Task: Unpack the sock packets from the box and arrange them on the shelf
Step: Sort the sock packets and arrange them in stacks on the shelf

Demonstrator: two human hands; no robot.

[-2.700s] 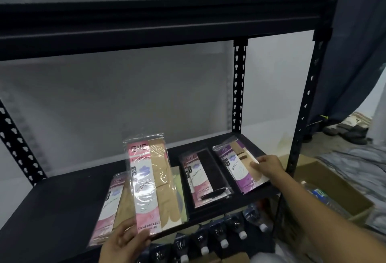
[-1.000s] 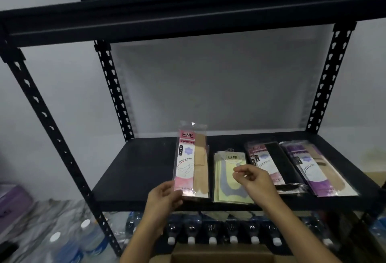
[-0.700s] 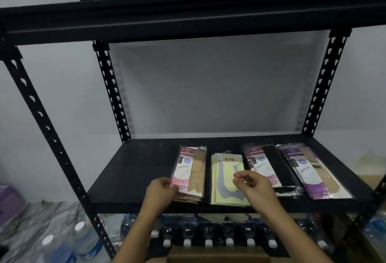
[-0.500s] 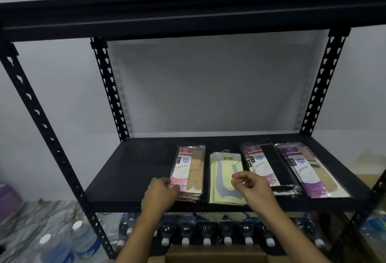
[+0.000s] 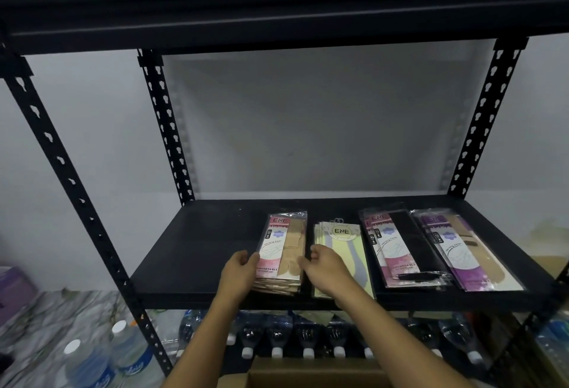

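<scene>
Squaring the leftmost stack on the black shelf: the step in hand, by judgement.

Item: pink-and-beige sock packets, several deep, lying flat near the shelf's front edge, left of three other stacks. Clear glossy sleeves; pink card printed "ENE"; beige sock showing on the right half. Lower packets are fanned out slightly at the near end.

Hands: left hand with fingers loosely curled against the stack's left edge; right hand with fingers half-curled against its right edge, the palm over the yellow packets. Neither pinches; both press inward.

Method advised: push both edges together evenly, then tap the near end flush, since slick sleeves will likely slide apart.

Neighbours: pink-and-black packets and purple packets to the right, each apart. Cardboard box below, nearest.
</scene>
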